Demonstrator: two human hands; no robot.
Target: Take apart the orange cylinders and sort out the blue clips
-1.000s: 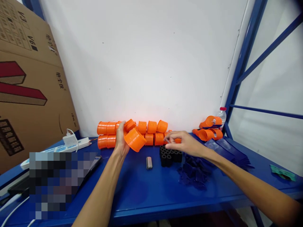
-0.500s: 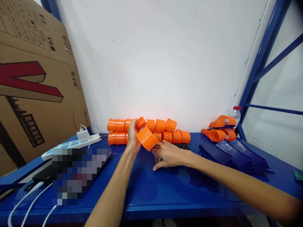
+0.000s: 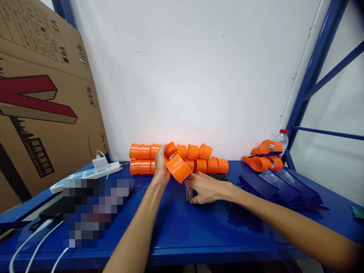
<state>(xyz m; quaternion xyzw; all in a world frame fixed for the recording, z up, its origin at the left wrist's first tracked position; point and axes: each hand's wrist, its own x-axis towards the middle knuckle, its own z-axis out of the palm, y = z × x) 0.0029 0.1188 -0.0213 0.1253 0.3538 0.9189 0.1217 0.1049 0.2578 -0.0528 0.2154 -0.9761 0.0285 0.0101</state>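
In my left hand (image 3: 162,163) is an orange plastic piece (image 3: 178,168) with a wide ring-shaped end and a smaller part behind it; the fingers are closed round it, and it is held tilted above the table. Just to its right, low over the blue tabletop (image 3: 173,220), my right hand (image 3: 205,188) has its thumb and fingers closed on a small dark object (image 3: 188,195), mostly hidden by the hand. Behind both hands, orange plastic cups (image 3: 140,167) lie end to end in two stacked rows against the wall.
Fanned dark-blue sheets (image 3: 280,185) lie to the right, with more orange pieces (image 3: 264,163) and a clear bottle (image 3: 282,139) behind. A black perforated mat (image 3: 218,177) is beyond my right hand. Left are a power strip (image 3: 88,175), white cables and a big cardboard box (image 3: 57,102).
My right thumb has drawn in toward the fingers round the small dark object. The orange piece in my left hand has shifted slightly right and down.
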